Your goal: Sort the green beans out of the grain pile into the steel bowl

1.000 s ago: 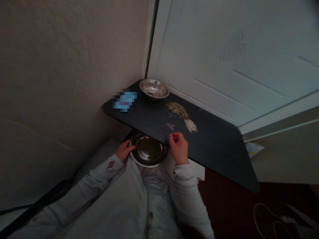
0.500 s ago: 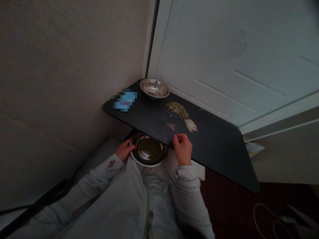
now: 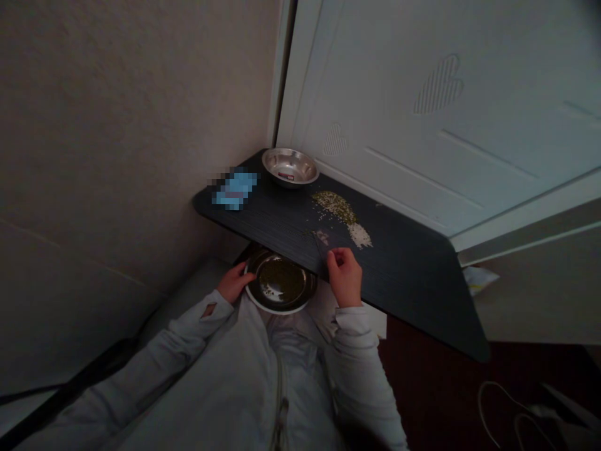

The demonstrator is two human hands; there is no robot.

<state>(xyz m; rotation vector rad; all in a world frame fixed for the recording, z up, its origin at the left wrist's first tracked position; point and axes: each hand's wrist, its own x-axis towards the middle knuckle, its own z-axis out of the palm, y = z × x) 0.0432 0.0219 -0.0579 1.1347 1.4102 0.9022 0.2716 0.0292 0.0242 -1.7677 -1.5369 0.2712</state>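
Observation:
My left hand [image 3: 232, 283] is closed on the rim of a steel bowl [image 3: 279, 288] with green grains in it, held just below the front edge of the dark table [image 3: 413, 275]. My right hand [image 3: 345, 275] rests on that edge, its fingers pinched on a thin dark flat piece [image 3: 322, 249] that stands on the tabletop. The piece touches a small heap of grains [image 3: 322, 237]. A larger heap of green and white grains [image 3: 342, 213] lies a little farther back.
A second steel bowl [image 3: 290, 167] stands at the table's far corner beside a blue packet [image 3: 233, 190]. A white door [image 3: 422, 113] runs along the table's back, a wall on the left. A pale cable [image 3: 507, 407] lies on the floor at lower right.
My right hand has slid a little to the right along the table edge, and the dark piece now sits against the small heap. The left hand and the bowl have stayed put.

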